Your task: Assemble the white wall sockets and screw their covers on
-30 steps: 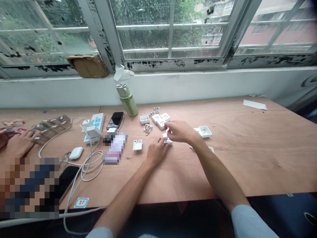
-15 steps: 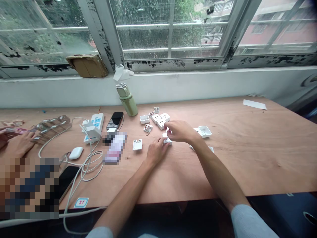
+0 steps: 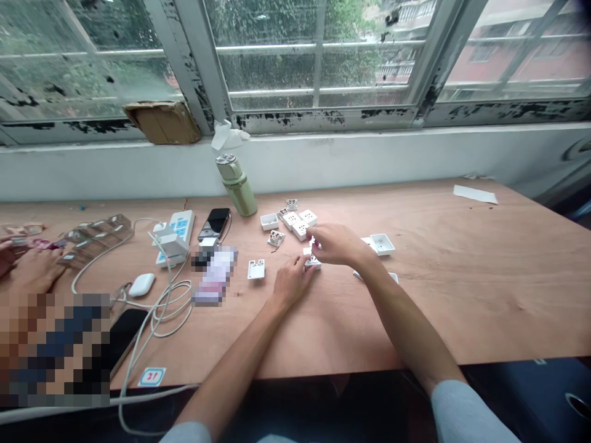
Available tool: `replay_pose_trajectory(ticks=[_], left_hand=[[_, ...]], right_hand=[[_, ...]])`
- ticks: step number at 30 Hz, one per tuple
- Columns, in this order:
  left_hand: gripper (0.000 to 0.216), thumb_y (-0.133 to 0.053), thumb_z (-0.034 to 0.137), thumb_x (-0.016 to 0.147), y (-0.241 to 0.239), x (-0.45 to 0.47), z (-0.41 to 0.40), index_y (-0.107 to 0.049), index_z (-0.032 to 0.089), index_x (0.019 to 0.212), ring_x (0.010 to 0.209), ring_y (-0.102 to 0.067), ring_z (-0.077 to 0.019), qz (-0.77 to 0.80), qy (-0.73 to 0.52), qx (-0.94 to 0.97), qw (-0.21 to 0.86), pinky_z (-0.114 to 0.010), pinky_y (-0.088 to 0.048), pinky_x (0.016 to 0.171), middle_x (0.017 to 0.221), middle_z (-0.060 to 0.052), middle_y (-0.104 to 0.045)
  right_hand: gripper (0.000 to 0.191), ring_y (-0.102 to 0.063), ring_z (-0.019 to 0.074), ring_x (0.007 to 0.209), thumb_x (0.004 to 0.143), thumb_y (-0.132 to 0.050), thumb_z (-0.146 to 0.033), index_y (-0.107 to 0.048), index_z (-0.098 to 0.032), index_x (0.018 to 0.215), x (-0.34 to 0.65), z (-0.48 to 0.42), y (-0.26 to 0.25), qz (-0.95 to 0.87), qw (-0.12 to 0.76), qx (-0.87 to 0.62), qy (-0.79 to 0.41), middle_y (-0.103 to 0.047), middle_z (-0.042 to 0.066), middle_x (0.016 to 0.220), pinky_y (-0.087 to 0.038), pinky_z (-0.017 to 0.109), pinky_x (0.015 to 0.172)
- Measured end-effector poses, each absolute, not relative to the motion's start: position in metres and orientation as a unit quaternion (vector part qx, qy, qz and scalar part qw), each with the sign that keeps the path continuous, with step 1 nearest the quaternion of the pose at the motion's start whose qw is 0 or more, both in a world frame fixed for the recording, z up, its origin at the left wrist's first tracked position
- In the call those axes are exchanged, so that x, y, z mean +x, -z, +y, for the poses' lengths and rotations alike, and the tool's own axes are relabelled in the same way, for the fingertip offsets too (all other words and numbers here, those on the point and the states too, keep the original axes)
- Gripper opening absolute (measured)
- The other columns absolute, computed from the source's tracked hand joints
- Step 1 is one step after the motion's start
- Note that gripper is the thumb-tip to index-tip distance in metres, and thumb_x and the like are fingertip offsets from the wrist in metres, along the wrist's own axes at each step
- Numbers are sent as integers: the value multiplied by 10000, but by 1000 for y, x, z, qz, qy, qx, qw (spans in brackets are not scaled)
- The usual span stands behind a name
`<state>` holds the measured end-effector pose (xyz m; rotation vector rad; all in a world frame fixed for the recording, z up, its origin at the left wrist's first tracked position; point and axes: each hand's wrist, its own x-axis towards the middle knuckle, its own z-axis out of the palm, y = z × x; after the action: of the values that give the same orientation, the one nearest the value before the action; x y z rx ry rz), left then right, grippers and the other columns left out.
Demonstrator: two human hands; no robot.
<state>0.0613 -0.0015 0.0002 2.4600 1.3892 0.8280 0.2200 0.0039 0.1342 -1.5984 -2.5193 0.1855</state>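
In front of us the wooden table [image 3: 484,271] is the largest thing, and both our forearms reach over it from its near edge. Our right forearm [image 3: 406,320] goes up and to the left, and at the wrist the hand bends more leftward. Our left forearm [image 3: 240,363] goes up and to the right, in an almost straight line with its hand. The right hand [image 3: 339,245] is higher, with its back upward; the left hand [image 3: 292,283] lies low, close to the table surface. Just beyond them stand three white sockets [image 3: 301,230] in a group. Between the two hands, on the table, is a white housing [image 3: 314,264], which the left fingers grip at its side. The right fingers are pinched above it on a thin part [image 3: 313,247], too small for us to name exactly.
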Motion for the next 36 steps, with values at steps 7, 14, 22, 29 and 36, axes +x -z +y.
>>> replay_pose_trajectory(ticks=[7, 14, 22, 29, 36], left_hand=[[213, -537, 344, 931, 0, 61, -1, -562, 235, 1113, 863, -634, -180, 459, -288, 834, 104, -275, -480, 710, 1042, -43, -647], [213, -517, 370, 940, -1, 61, -1, -570, 236, 1097, 849, -633, -176, 461, -283, 834, 109, -274, -483, 712, 1039, -41, -645], [227, -540, 348, 927, -2, 61, -2, -563, 237, 1124, 844, -633, -177, 464, -283, 832, 112, -275, -487, 710, 1023, -43, -645], [229, -534, 357, 930, -2, 61, -1, -568, 240, 1124, 861, -634, -176, 458, -288, 833, 116, -273, -492, 722, 1044, -44, -639], [225, -528, 351, 934, -2, 61, -1, -564, 233, 1122, 854, -638, -178, 457, -290, 832, 117, -279, -492, 724, 1049, -48, -641]], right_hand=[[154, -429, 135, 629, 805, -441, -143, -589, -183, 819, 219, 5, -133, -839, 54, -540, -46, -598, 42, 746, -217, 286, 547], [169, -512, 143, 718, 805, -484, -168, -602, -182, 926, 222, 4, -133, -841, 66, -533, -61, -647, 56, 863, -258, 271, 577], [194, -520, 150, 742, 800, -481, -137, -604, -184, 942, 223, 5, -134, -844, 59, -527, -77, -651, 54, 877, -280, 271, 587], [221, -524, 155, 723, 803, -461, -141, -621, -176, 951, 222, 4, -135, -841, 52, -534, -69, -659, 66, 868, -271, 276, 580], [161, -524, 150, 748, 774, -508, -151, -583, -178, 914, 225, 4, -134, -847, 67, -523, -70, -649, 59, 890, -272, 262, 580]])
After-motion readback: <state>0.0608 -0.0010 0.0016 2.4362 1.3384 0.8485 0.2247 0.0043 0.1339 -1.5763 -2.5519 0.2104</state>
